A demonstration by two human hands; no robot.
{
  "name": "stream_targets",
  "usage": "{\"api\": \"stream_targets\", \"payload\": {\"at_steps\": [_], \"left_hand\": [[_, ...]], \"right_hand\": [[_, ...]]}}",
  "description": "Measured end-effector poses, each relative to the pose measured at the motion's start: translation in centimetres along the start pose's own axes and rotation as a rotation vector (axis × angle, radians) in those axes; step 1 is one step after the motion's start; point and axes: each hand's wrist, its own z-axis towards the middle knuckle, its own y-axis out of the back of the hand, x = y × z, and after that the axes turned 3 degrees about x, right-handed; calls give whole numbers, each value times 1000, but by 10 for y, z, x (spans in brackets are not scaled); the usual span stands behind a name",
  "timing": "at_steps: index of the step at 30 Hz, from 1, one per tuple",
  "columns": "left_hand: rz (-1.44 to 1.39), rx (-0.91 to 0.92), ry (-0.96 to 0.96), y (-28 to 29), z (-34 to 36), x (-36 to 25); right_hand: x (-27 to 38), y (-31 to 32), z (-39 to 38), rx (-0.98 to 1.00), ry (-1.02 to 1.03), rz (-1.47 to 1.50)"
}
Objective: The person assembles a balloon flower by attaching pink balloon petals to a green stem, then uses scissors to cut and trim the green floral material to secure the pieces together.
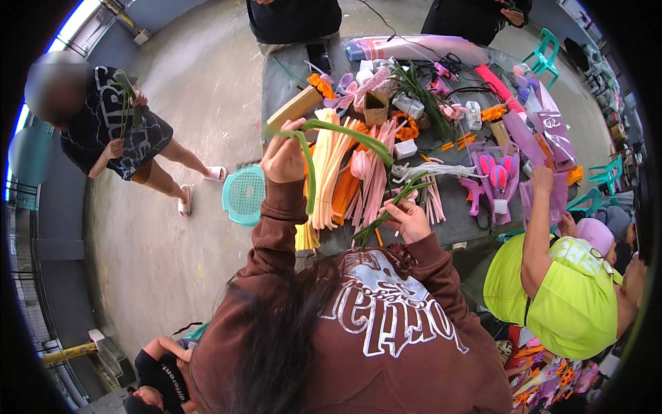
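Raised above the near left part of the table, my left hand [283, 157] is closed on a long green fuzzy pipe cleaner [348, 138], which bends over and hangs down in loose lengths. My right hand [408, 219] is lower and further right, pinching a bundle of thin green pipe cleaners [376, 228] that slants across the fingers. Beneath and between the hands lie bundles of peach pipe cleaners [325, 172], orange pipe cleaners [347, 196] and pink pipe cleaners [379, 162]. A pink tulip-shaped bud [360, 165] rests among them.
The grey table [452, 231] also bears white pipe cleaners [441, 170], a pink-purple glue gun [474, 195], a wrapped bouquet [498, 181] and wrapping rolls [427, 50]. At right a person in lime green [552, 290] reaches in. A teal stool [245, 194] and a walking person [117, 131] are at left.
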Motion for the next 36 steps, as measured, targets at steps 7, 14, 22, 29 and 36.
{"api": "stream_targets", "payload": {"at_steps": [7,14,22,29,36], "left_hand": [[144,67,139,37,37,-59],[93,488,460,20,-29,-26],[568,646,629,-22,-119,14],[797,674,662,-62,-109,28],[699,669,653,-47,-123,21]], "right_hand": [[-13,7,-8,-40,-24,2],[-19,5,-9,-17,-9,7],[-19,-1,-10,11,-1,-19],[-24,-5,-7,29,-35,-7],[-27,1,-9,21,-41,14]]}}
